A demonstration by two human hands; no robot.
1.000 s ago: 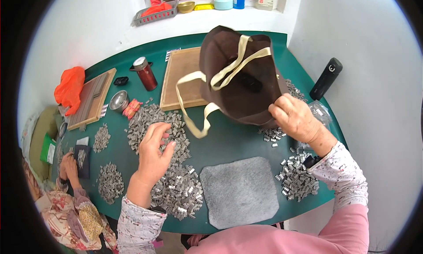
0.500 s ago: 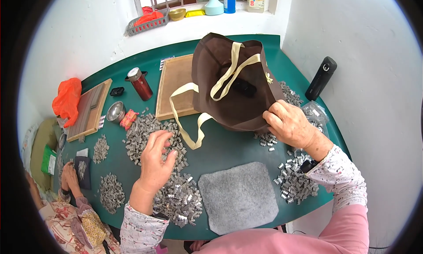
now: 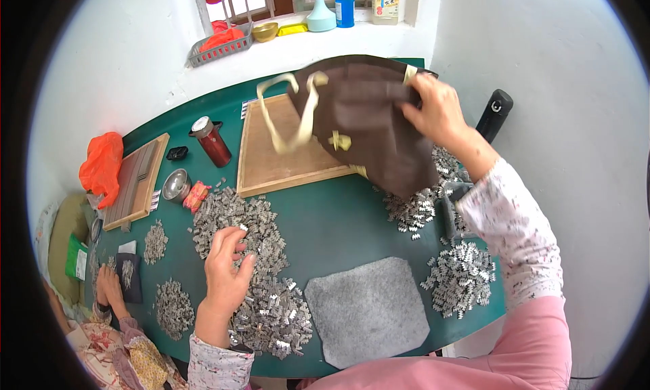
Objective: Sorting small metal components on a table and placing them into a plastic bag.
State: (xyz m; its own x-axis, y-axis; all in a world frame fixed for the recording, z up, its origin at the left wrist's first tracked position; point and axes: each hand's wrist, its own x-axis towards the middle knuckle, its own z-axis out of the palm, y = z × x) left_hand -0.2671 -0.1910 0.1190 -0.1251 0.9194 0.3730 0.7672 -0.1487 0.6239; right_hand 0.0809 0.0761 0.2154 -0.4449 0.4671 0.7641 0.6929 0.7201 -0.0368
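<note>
At the far side of the green table a brown fabric tote bag (image 3: 379, 112) with cream handles hangs tilted, smeared by motion. My right hand (image 3: 441, 112) grips its upper right edge. My left hand (image 3: 227, 271) is raised, fingers loosely bent and thumb apart, with nothing held. Beneath and beside it lie heaps of small grey toothed metal pieces (image 3: 277, 315). Behind the bag's left part rests a shallow wooden tray (image 3: 271, 177), partly covered by it.
A grey felt mat (image 3: 369, 312) lies in front of me. More metal pieces (image 3: 460, 278) and a small container (image 3: 455, 214) are at right, near a black flask (image 3: 494, 116). A red flask (image 3: 212, 146) and metal bowl (image 3: 177, 185) stand left. Another person's hands (image 3: 110, 286) are at far left.
My right hand has lifted the bag's edge up and away from me, turning the mouth out of sight and swinging the handles. My left hand has lowered slightly toward the left.
</note>
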